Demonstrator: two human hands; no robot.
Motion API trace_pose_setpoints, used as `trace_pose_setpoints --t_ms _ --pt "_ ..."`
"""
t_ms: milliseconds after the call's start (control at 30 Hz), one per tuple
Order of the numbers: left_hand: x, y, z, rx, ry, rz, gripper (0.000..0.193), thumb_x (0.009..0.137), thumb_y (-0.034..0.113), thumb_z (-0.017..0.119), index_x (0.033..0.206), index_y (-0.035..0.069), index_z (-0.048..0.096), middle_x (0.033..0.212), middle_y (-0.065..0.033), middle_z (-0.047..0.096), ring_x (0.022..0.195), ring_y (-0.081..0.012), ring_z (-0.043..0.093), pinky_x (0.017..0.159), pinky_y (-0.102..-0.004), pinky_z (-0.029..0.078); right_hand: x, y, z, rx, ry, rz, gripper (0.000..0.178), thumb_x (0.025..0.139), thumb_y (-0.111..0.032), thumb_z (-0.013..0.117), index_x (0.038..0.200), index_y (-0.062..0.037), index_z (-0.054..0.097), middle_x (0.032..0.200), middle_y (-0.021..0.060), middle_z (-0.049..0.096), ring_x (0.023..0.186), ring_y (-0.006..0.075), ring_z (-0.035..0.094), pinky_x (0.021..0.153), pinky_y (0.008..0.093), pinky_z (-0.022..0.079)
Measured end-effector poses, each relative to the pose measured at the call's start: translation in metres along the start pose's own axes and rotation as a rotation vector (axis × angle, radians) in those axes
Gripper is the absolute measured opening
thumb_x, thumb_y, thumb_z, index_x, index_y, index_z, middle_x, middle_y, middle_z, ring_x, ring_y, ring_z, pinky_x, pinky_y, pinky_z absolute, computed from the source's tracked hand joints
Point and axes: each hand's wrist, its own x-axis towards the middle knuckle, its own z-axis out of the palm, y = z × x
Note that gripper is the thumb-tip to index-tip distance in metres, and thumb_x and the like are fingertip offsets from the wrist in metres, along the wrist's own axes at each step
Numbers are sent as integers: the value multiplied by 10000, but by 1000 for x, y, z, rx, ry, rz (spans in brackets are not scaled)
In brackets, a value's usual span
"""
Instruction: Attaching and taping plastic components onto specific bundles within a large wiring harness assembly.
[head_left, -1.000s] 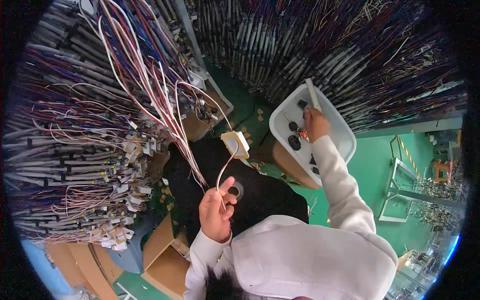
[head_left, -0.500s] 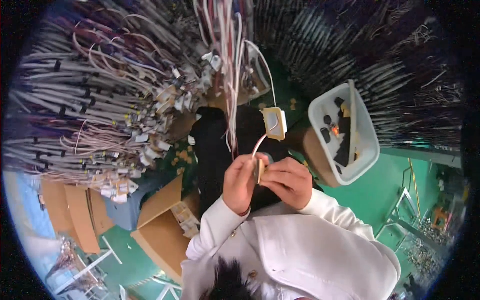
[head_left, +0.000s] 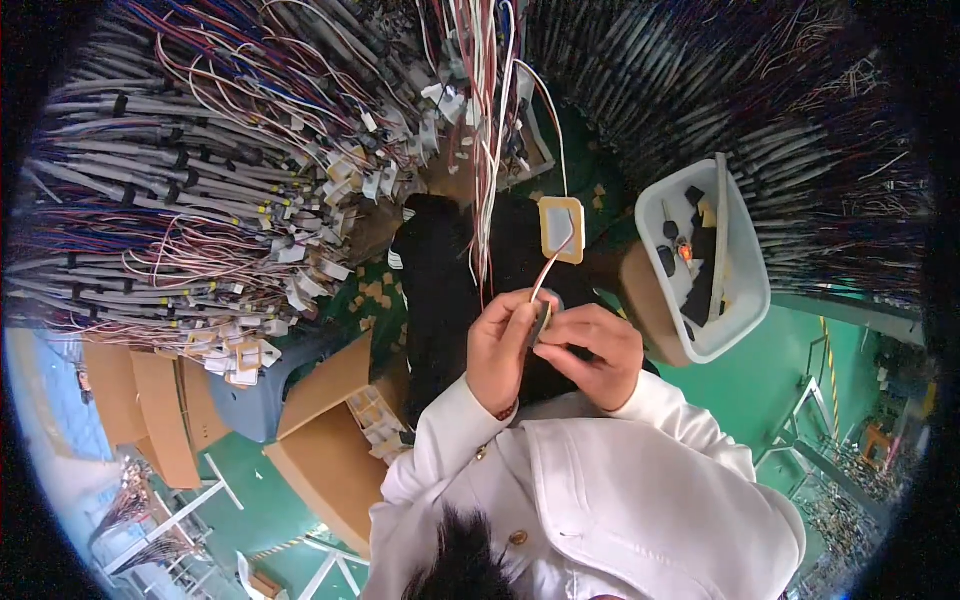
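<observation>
My left hand is closed on a small flat dark piece, pinched between thumb and fingers in front of my body. At the same piece's right edge, my right hand pinches with thumb and forefinger; the exact contact is partly hidden. A red and white wire rises from between the fingers of my left hand to a square white pad with a tan border. This pad hangs just beyond my hands, and its wire continues up to a bundle of red and white wires hanging at centre.
Grey cable bundles with white tags crowd the left; more cables fill the right. A white plastic bin holding black parts stands on a cardboard box. An open carton lies at lower left on the green floor.
The small piece has tilted in my left hand, and its dark face shows instead of its tan edge. The bordered pad has turned to face me more squarely. The whole view has shifted slightly.
</observation>
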Motion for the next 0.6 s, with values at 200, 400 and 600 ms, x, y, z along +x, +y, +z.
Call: trace_pose_setpoints --t_ms 200,400,600 --pt "6 2 0 -42 -6 -29 239 963 186 458 1070 -3 558 1000 -56 614 876 -91 569 817 -235 452 5 2 3 -73 59 -70 276 613 -8 775 857 -41 651 840 94 623 710 212 626 605 281 503" --pt "0 2 0 102 83 -27 234 960 178 459 1050 -4 575 1002 -71 629 912 -111 577 842 -258 455 9 1 4 -107 17 -121 258 622 22 745 849 -45 644 838 95 617 660 204 628 572 284 503" --pt "7 -7 -2 61 30 -20 210 943 155 493 1027 -11 590 978 -52 630 913 -97 562 831 -237 445 4 -6 11 -300 54 -86 259 619 1 746 842 -75 638 847 99 614 663 243 617 566 307 495"
